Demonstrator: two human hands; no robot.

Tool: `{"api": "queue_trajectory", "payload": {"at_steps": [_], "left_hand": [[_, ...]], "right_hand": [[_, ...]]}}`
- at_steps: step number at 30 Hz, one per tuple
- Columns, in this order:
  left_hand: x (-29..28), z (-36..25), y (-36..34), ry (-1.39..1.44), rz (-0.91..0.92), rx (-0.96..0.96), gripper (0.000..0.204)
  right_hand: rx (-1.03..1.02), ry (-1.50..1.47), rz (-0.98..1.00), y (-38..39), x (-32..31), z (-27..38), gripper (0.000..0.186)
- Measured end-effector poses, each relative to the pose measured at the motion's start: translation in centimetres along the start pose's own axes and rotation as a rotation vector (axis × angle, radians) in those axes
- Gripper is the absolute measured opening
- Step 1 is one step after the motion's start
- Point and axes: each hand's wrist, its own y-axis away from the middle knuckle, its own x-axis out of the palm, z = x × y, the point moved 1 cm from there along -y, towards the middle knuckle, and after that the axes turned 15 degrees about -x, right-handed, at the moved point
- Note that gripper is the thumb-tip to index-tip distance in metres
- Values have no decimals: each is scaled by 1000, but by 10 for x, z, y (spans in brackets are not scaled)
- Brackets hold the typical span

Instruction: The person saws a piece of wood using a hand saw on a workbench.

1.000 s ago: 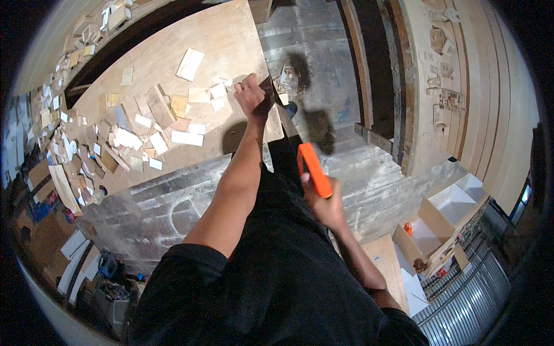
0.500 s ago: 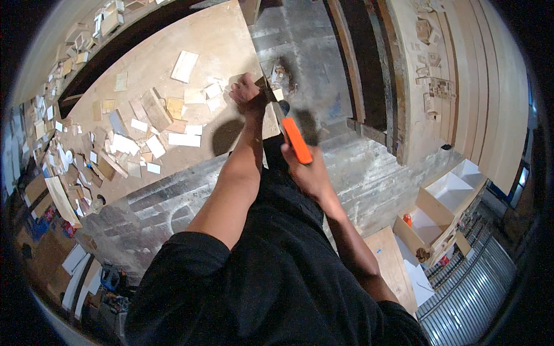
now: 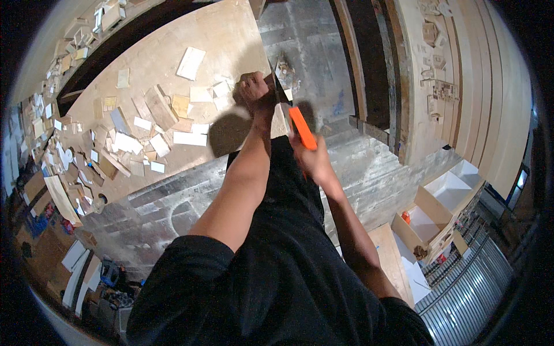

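Observation:
My right hand [image 3: 314, 158] is wrapped round the orange handle [image 3: 303, 129] of a handsaw. The saw's thin blade [image 3: 278, 86] points away from me along the right edge of the worktable [image 3: 225, 40]. At that edge my left hand [image 3: 254, 91] is closed, its fingers curled on a small dark brown piece of wood [image 3: 269, 86]. The blade runs right beside this piece; whether its teeth are in the wood is too shadowed to see. My left hand hides part of the piece.
Several wood offcuts [image 3: 158, 106] and white pieces [image 3: 190, 138] are scattered on the table's left half. Sawdust and scraps [image 3: 284, 72] lie on the grey floor past the edge. A second bench [image 3: 410, 104] stands at the right, with open wooden drawers [image 3: 424, 222] nearer me.
My right hand and the saw have moved a little forward along the table edge. My left hand keeps its place on the wood piece. The whole view has shifted slightly.

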Motion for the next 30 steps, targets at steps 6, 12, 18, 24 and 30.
{"api": "queue_trajectory", "payload": {"at_steps": [6,12,18,24,30], "left_hand": [[15,4,-7,-60,-84,30,32],[11,-3,-1,11,56,-97,33],[7,-6,4,-26,19,-28,37],[24,10,9,-107,-48,-68,36],[6,-3,5,-24,149,-103,35]], "right_hand": [[57,-10,-69,-8,-7,-19,41],[40,39,-39,-17,3,-27,41],[-12,75,-70,19,3,-10,42],[-35,-8,-68,19,-8,-39,46],[16,56,59,2,-33,-12,43]]}}
